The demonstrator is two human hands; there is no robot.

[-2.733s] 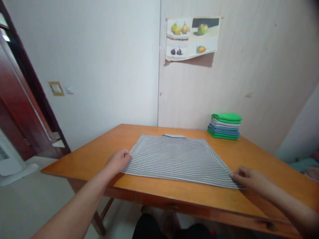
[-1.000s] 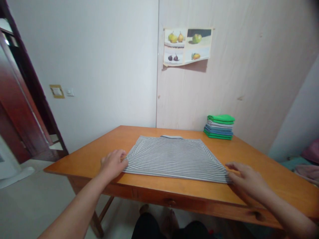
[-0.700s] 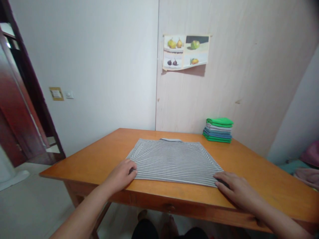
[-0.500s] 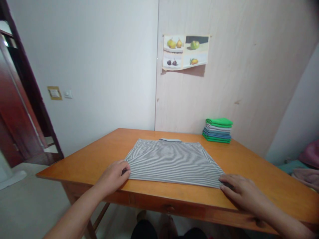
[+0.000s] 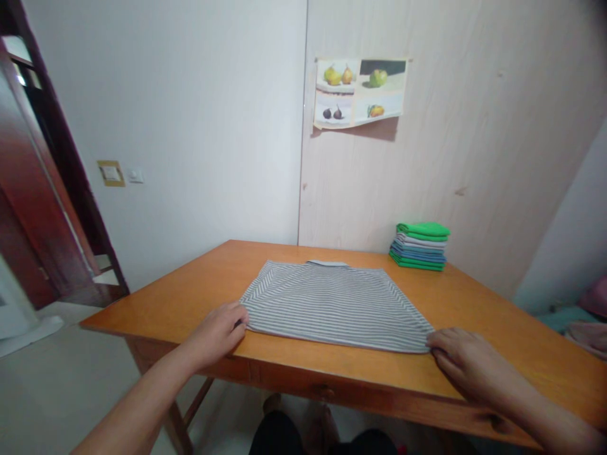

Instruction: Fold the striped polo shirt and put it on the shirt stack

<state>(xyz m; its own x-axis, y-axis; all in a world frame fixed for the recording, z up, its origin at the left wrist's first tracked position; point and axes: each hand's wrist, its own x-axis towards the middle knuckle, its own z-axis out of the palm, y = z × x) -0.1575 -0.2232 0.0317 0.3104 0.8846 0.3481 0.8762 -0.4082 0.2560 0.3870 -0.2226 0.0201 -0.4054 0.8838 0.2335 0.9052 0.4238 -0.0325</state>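
Striped shirt (image 5: 334,306) is lying flat and folded in the middle of the wooden table (image 5: 493,316), with its gray and white lines running side to side and its collar (image 5: 327,262) pointing at the far wall.

Far on the left, a dark red door (image 5: 28,208) is standing open, and a small light switch (image 5: 111,172) is sitting on the white wall beside it. Next, the left hand (image 5: 218,332) is resting at the near left corner of the shirt. Its fingers are bending down onto the cloth (I cannot tell if they are pinching it or only touching it).

Up on the wall behind the shirt, a fruit poster (image 5: 360,91) is hanging, and its bottom edge is curling away from the wall. To the right of that, a stack of folded clothes (image 5: 420,246) is sitting at the back of the table, well apart from the shirt, with a green one on top.

Then the right hand (image 5: 467,363) is lying low on the table at the near right corner of the shirt. Its fingers are stretching out, and their tips are touching the corner.

At the far right edge, past the table, something pink (image 5: 595,294) is showing.
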